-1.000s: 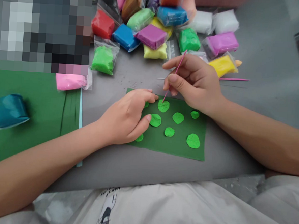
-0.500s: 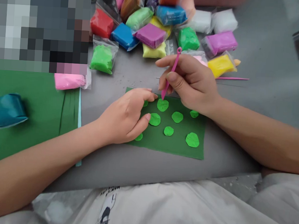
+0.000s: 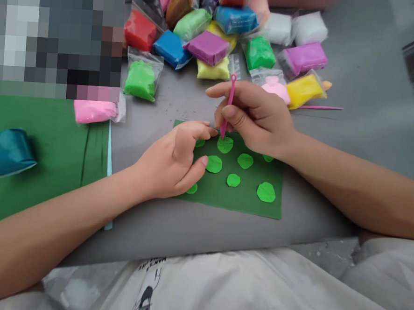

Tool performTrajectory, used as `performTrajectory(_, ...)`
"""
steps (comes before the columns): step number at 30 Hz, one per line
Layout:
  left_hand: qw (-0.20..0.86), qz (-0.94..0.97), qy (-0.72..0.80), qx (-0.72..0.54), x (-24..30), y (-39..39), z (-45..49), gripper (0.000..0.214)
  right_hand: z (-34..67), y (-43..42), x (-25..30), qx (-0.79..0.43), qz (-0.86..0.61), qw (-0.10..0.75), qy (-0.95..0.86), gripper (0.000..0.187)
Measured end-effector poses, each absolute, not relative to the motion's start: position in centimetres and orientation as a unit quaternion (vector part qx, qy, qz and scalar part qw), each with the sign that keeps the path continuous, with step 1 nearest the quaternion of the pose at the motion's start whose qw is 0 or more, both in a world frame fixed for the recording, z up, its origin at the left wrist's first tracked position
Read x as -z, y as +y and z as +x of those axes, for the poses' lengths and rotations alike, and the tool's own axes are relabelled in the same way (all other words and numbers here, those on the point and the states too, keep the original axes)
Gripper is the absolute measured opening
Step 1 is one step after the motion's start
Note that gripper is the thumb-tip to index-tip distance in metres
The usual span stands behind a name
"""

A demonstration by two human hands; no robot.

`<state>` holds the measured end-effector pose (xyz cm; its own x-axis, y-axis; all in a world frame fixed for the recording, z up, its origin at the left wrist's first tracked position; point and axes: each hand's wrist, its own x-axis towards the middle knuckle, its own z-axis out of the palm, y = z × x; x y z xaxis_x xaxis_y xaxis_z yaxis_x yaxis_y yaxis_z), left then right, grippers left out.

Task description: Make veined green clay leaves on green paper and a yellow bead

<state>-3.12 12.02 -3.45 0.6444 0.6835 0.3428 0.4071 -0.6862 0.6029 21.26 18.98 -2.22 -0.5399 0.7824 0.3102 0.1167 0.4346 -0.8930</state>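
Note:
My right hand [image 3: 256, 118] pinches a pink modelling tool [image 3: 231, 92] with a looped top end. Its pointed tip meets a light green clay disc [image 3: 225, 145] near the far edge of a dark green sheet [image 3: 249, 202]. Across the left part of that sheet rests my left hand [image 3: 175, 160], fingers apart and holding nothing. Its thumb tip touches or nearly touches another clay disc [image 3: 214, 164]. Several more flat discs lie on the sheet, such as a large one [image 3: 266, 192] at the right; my hands partly cover some of them.
Bags of coloured clay crowd the far side, among them a purple one [image 3: 208, 47] and a bright green one [image 3: 140, 80]. Another person's hand [image 3: 259, 11] shows behind them. A second pink tool [image 3: 322, 107] lies at right. Larger green sheets [image 3: 62, 160] bear a teal packet [image 3: 11, 151] at left.
My right hand and the pink tool have shifted slightly left; the tool stands more upright, its tip now nearer the disc's left side. My left hand stays in place.

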Motion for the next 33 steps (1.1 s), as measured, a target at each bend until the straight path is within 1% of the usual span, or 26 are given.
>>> performTrajectory(2,0.234,0.875,0.315,-0.283,3.3,12.0,-3.0,0.04,21.2,19.1,2.3,-0.447,-0.287,0.375,-0.76,0.041)
performTrajectory(5,0.218,0.879,0.319,-0.28,2.8,12.0,-2.9,0.024,21.2,19.6,2.7,-0.455,-0.288,0.362,-0.761,0.039)
performTrajectory(7,0.221,0.879,0.321,-0.275,2.4,12.1,-2.8,0.019,21.2,19.9,2.9,-0.464,-0.286,0.359,-0.758,0.039)
performTrajectory(14,0.218,0.885,0.325,-0.252,2.2,12.2,-2.7,0.014,20.6,20.5,2.6,-0.494,-0.303,0.347,-0.737,0.044)
performTrajectory(16,0.219,0.885,0.33,-0.247,2.1,12.2,-2.6,0.013,20.6,20.5,2.1,-0.487,-0.314,0.374,-0.724,0.045)
performTrajectory(19,0.222,0.883,0.33,-0.25,2.1,12.2,-2.6,0.012,21.1,20.3,1.5,-0.459,-0.319,0.438,-0.704,0.044)
performTrajectory(22,0.222,0.883,0.323,-0.259,2.1,12.2,-2.7,0.013,22.2,19.2,1.3,-0.447,-0.316,0.468,-0.693,0.038)
performTrajectory(25,0.222,0.882,0.319,-0.267,2.1,12.3,-2.7,0.015,23.2,17.7,1.5,-0.447,-0.329,0.469,-0.687,0.032)
performTrajectory(30,0.216,0.882,0.322,-0.266,2.0,12.2,-2.6,0.015,23.5,16.3,1.8,-0.413,-0.379,0.476,-0.678,0.033)
performTrajectory(33,0.212,0.884,0.319,-0.269,1.9,12.2,-2.7,0.014,23.4,16.2,1.8,-0.406,-0.371,0.474,-0.688,0.031)
